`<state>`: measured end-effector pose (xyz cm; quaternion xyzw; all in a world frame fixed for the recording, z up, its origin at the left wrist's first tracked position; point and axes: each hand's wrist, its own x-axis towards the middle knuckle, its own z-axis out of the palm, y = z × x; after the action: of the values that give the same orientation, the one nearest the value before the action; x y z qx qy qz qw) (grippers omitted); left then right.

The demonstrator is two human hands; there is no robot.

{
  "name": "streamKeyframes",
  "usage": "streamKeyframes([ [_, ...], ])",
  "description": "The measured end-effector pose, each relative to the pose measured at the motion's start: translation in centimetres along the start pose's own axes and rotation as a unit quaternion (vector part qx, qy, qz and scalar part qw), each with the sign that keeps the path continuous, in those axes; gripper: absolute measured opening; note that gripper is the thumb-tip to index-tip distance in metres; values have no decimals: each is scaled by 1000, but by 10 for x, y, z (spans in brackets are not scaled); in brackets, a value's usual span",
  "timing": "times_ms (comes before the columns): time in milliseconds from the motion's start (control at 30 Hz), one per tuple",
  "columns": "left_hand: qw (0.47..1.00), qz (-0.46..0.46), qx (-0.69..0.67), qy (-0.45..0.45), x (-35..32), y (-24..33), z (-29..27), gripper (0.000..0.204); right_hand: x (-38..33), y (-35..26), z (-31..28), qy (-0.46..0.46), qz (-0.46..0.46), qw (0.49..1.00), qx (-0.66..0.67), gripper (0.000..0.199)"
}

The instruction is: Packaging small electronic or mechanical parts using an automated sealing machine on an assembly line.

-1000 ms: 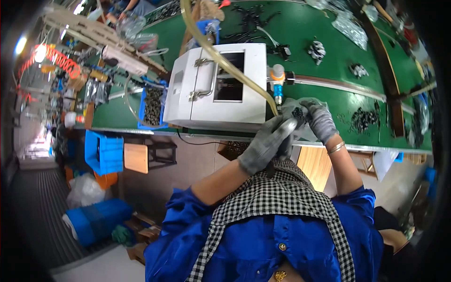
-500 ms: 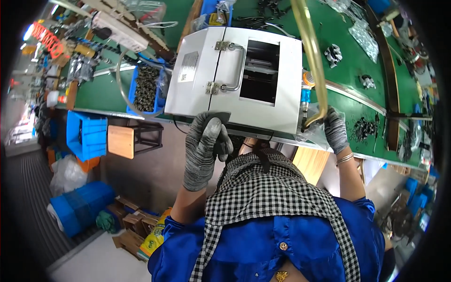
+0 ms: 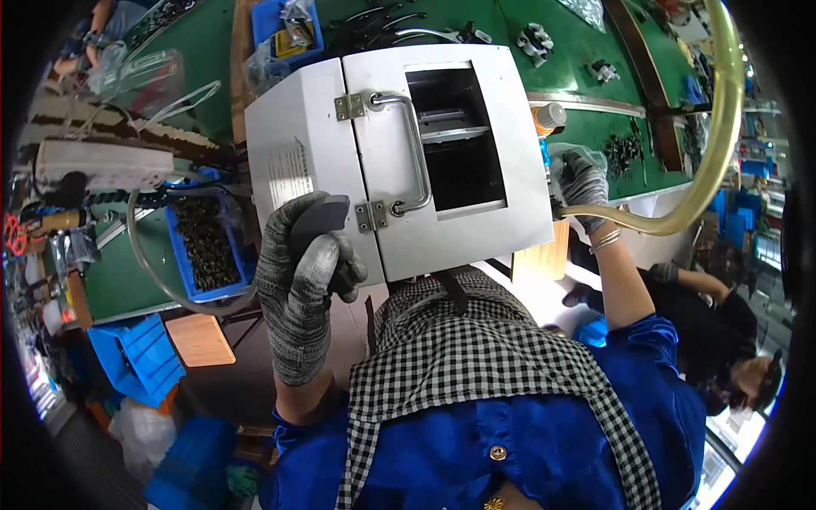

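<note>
My left hand (image 3: 306,285), in a grey knit glove, is raised in front of the white metal box (image 3: 293,136). Its thumb and fingers are closed on a flat dark-grey piece (image 3: 321,218) with an angled edge. The box has a hinged panel, a metal handle (image 3: 418,157) and a dark rectangular opening (image 3: 459,140). Beyond the box's right side is my right hand (image 3: 586,189), also gloved, its fingers curled beside a clear plastic bag (image 3: 561,153). What they grip, if anything, is hidden. A yellowish clear hose (image 3: 680,223) passes close to this wrist.
Left of the box stands a blue bin (image 3: 204,246) of small dark parts; another blue bin (image 3: 289,34) is behind it. Loose black parts (image 3: 625,153) lie on the green bench (image 3: 578,72). An orange-and-white fitting (image 3: 548,117) adjoins the box. Another person (image 3: 722,314) is at the right.
The view has shifted, with the box now nearer and tilted. My left hand still holds the dark-grey piece. My right hand's fingers have curled in by the bag, and the hose now swings out rightward.
</note>
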<state>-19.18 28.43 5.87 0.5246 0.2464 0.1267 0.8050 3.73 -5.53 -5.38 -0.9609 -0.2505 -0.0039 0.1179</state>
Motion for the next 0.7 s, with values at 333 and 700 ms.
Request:
streamKeyframes([
  [333,998,-7,56,-3,7,1,-9,37,-6,12,5,-22,-19,1000,-6,19],
  [700,903,103,405,-97,26,11,70,34,4,-3,-15,2,-76,996,55,25],
])
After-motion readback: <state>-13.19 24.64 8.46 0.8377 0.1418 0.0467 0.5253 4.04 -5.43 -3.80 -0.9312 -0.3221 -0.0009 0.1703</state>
